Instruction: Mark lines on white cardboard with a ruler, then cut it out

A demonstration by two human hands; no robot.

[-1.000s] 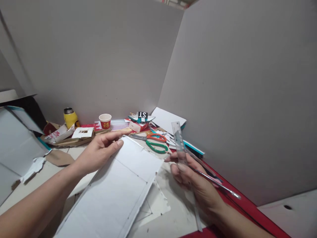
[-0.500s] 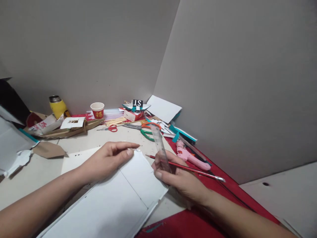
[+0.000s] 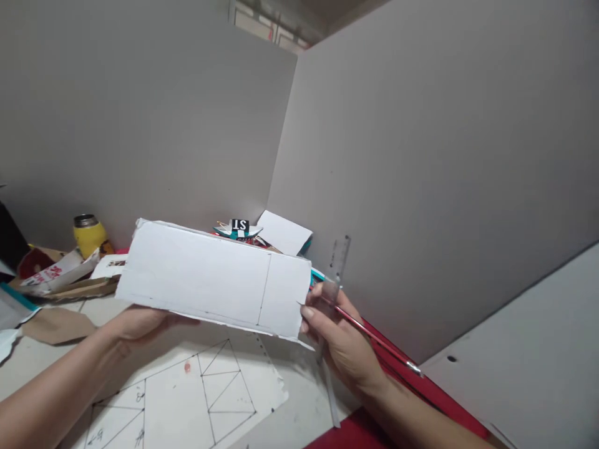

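Observation:
A long white board (image 3: pixel 201 274) with ragged edges is raised off the table, its face tilted towards me. A pencil line crosses it near the right end. My left hand (image 3: pixel 145 323) is closed on its lower edge from beneath, most of the fingers hidden behind it. At the right end, my right hand (image 3: pixel 339 327) pinches the board's edge. That same hand holds a clear ruler (image 3: pixel 340 257), standing up above the fingers, and a red pencil (image 3: pixel 377 340) slanting down to the right. Below the board lies a white sheet (image 3: pixel 173 396) with a ruled truss drawing.
At the left stand a yellow bottle (image 3: pixel 88 237) and scraps of brown cardboard (image 3: pixel 58 325). Behind the board are a small piece marked ST (image 3: pixel 240 226) and a white panel (image 3: pixel 284 232). A red surface (image 3: pixel 346 430) runs along the right; grey partitions (image 3: pixel 421 156) rise behind.
The board has been lifted and turned from slanting on the table to nearly level across my view. My left hand has moved from its top to its lower edge. The drawing is uncovered.

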